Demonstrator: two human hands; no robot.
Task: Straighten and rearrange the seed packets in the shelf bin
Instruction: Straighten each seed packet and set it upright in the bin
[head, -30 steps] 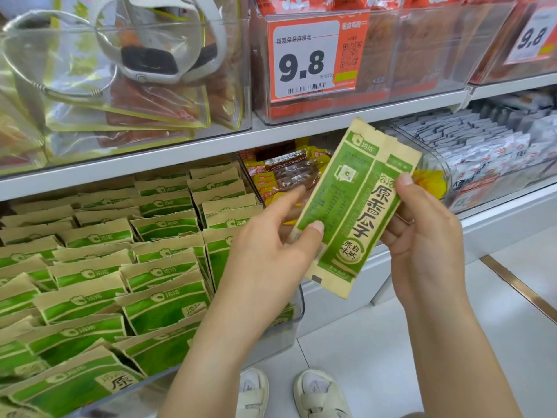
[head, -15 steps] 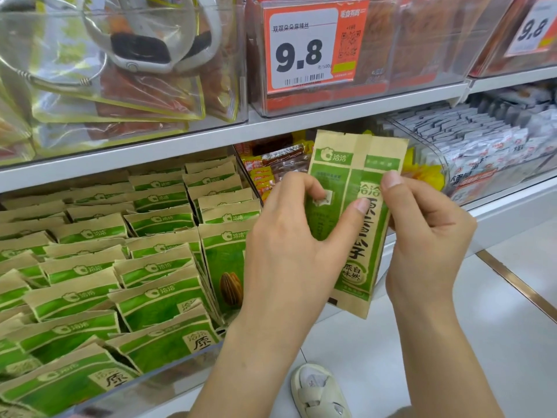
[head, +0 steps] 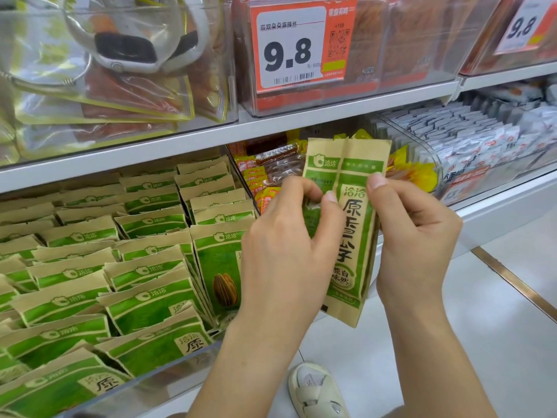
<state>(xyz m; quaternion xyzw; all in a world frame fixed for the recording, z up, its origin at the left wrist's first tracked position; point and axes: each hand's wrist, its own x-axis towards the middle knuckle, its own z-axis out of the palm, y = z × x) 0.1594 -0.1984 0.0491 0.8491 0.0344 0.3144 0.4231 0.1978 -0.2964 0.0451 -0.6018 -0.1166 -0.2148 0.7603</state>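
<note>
Green seed packet point(head: 346, 224) upright, pinched by left hand point(head: 286, 251), right hand point(head: 413, 236).

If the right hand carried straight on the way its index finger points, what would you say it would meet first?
Probably the yellow snack packets in the bin behind the held seed packet. The right hand pinches that packet's right edge, its finger pointing up toward the shelf. Depth is unclear, so the white shelf edge above may come first.

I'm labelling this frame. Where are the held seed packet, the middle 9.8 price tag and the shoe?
held seed packet point(head: 351, 233): head view, printed green front.
9.8 price tag point(head: 291, 52): head view, white panel with the digits.
shoe point(head: 316, 390): head view, cream upper.
</note>
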